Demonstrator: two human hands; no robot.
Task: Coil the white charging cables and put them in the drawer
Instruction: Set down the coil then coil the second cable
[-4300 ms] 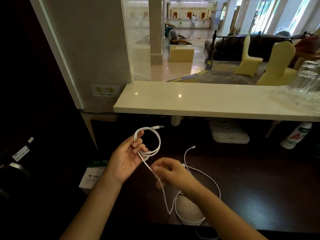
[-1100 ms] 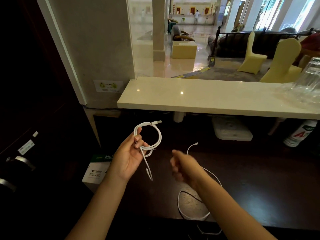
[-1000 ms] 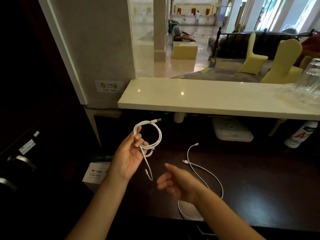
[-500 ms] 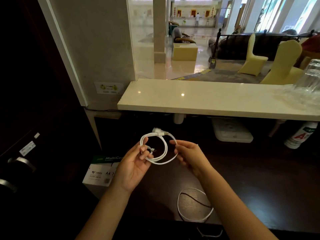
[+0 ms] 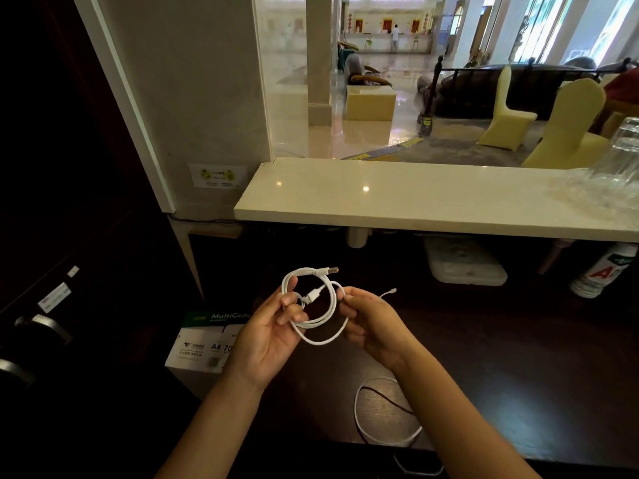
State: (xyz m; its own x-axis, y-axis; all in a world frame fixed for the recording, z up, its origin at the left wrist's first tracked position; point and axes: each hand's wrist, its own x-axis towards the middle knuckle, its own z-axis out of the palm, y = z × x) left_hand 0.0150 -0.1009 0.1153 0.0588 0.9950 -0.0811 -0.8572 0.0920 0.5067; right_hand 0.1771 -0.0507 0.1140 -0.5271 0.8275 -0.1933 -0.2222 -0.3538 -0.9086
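A coiled white charging cable (image 5: pixel 330 307) hangs in the air above the dark desk (image 5: pixel 501 368), its USB plug pointing right at the top of the loop. My left hand (image 5: pixel 269 337) pinches the coil's left side with thumb and fingers. My right hand (image 5: pixel 371 323) grips the coil's right side. A second white cable (image 5: pixel 359 421) lies loose on the desk near the front edge, partly hidden by my right forearm; its small plug shows beyond my right hand. No drawer is visible.
A pale stone counter (image 5: pixel 432 198) overhangs the desk's far side. A ream of A4 paper (image 5: pixel 204 344) sits low at the left. A white flat device (image 5: pixel 463 264) and a bottle (image 5: pixel 603 271) stand under the counter. Glasses (image 5: pixel 622 150) rest at the counter's right end.
The dangling cable end has been wound into the coil. My right hand rose from the desk and took hold of the coil's right side.
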